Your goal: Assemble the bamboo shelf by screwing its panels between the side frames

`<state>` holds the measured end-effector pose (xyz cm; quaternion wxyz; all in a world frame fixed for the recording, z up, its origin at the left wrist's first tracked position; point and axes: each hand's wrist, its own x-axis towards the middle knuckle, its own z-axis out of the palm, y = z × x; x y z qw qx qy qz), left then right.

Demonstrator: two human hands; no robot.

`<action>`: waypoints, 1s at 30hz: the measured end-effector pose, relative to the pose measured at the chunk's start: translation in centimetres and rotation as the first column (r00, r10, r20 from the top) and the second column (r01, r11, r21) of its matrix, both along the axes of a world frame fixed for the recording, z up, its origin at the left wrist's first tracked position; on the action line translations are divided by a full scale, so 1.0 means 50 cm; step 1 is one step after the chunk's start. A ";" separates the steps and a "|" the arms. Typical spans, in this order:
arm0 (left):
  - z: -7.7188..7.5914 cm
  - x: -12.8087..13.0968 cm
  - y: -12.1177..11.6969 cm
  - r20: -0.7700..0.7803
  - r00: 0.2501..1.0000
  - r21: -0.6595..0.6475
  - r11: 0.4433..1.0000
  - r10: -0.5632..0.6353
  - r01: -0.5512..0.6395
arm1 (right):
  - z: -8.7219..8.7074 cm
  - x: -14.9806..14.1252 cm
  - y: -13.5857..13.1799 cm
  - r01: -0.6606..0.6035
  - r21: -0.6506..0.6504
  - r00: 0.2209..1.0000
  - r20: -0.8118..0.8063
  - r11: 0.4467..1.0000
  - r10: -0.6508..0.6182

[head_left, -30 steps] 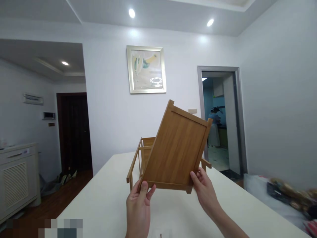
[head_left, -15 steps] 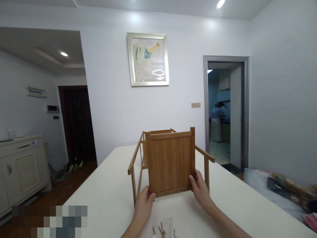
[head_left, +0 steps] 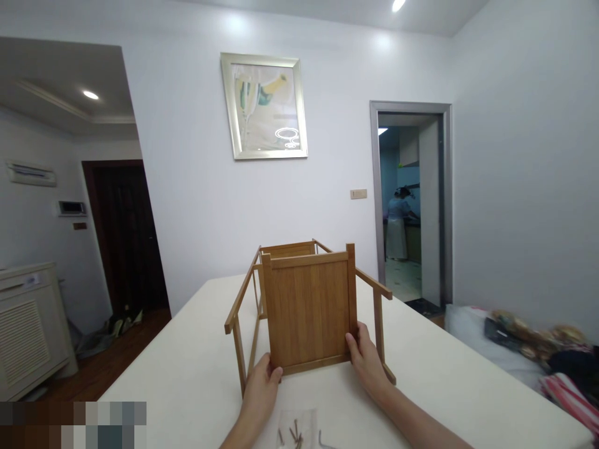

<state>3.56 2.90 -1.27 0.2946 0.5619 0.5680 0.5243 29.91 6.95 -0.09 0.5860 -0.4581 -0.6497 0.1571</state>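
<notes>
Panel (head_left: pixel 309 312) is being pinched upright by left hand (head_left: pixel 261 388) and right hand (head_left: pixel 367 362) along its lower sides; slackening could be tipping it toward screws (head_left: pixel 296 430) in front.

Bare on both sides: uncovered at the left hand (head_left: pixel 259 388) and left wrist (head_left: pixel 239 429), uncovered too from the right hand (head_left: pixel 367 360) along the right forearm (head_left: pixel 416 410) to the lower edge of view. Slender in the fingers (head_left: pixel 362 333), narrow at the wrists, fuller along the right forearm.
</notes>
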 end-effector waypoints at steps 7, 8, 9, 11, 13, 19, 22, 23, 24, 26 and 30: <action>0.012 0.009 -0.008 0.046 0.999 0.016 1.000 -0.006 0.005 | -0.023 0.006 0.016 0.040 -0.035 0.999 -0.005 0.999 -0.040; 0.016 0.011 -0.011 0.056 0.998 0.031 0.999 -0.012 0.010 | -0.024 0.007 0.017 0.042 -0.036 0.999 -0.007 0.998 -0.043; 0.021 0.013 -0.016 0.059 0.998 0.050 0.999 -0.010 0.007 | -0.023 0.007 0.017 0.042 -0.035 0.999 -0.010 0.998 -0.043; 0.034 0.018 -0.029 0.045 0.999 0.104 0.994 0.027 -0.032 | -0.015 0.005 0.017 0.028 -0.033 0.999 -0.018 0.999 -0.029; 0.049 0.023 -0.047 0.012 0.995 0.173 0.980 0.100 -0.101 | -0.002 0.001 0.015 -0.002 -0.039 1.000 -0.021 0.999 0.001; 0.078 0.039 -0.100 -0.131 0.935 0.484 0.844 0.330 -0.231 | 0.021 -0.006 0.016 -0.038 -0.049 0.998 -0.046 0.998 0.035; 0.087 0.042 -0.111 -0.217 0.852 0.735 0.654 0.476 -0.178 | 0.023 -0.005 0.015 -0.035 -0.051 0.995 -0.094 0.998 0.030; 0.092 0.042 -0.114 -0.235 0.810 0.801 0.579 0.538 -0.153 | 0.022 -0.004 0.014 -0.041 -0.050 0.994 -0.106 0.998 0.036; 0.097 0.040 -0.116 -0.248 0.764 0.848 0.514 0.595 -0.125 | 0.021 -0.004 0.012 -0.050 -0.049 0.993 -0.111 0.998 0.044; 0.110 0.035 -0.122 -0.284 0.679 0.895 0.441 0.677 -0.064 | 0.018 -0.005 0.009 -0.068 -0.050 0.994 -0.094 0.996 0.063; 0.137 0.019 -0.139 -0.359 0.512 0.912 0.410 0.780 0.016 | 0.010 -0.006 0.004 -0.063 -0.048 0.998 -0.020 0.997 0.062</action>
